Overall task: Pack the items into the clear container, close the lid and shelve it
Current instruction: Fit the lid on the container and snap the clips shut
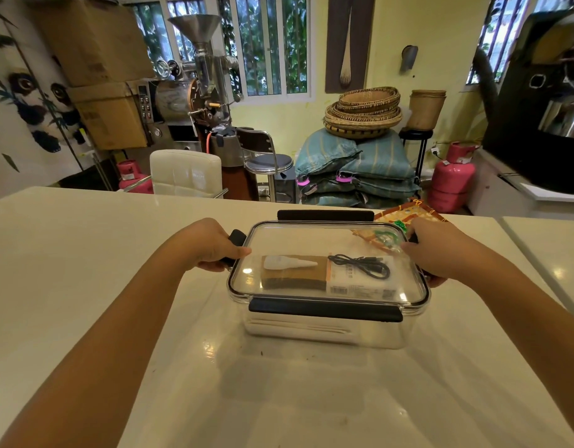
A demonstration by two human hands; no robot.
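Note:
The clear container point(324, 331) stands on the white counter with its transparent lid point(298, 240) on top. Through the lid I see a brown box point(292, 278), a small white bottle point(287, 262) and a coiled black cable point(360, 266) on a white packet. My left hand point(214, 244) grips the black latch on the lid's left end. My right hand point(436, 250) grips the latch on the right end. The near latch point(326, 309) lies folded down; the far latch point(326, 215) sticks up.
A patterned orange tray point(411, 215) with a green item lies just behind the container on the right. The white counter point(117, 270) ends in a seam at the far right. Beyond it stand a white chair, a stool, sacks and pink gas cylinders.

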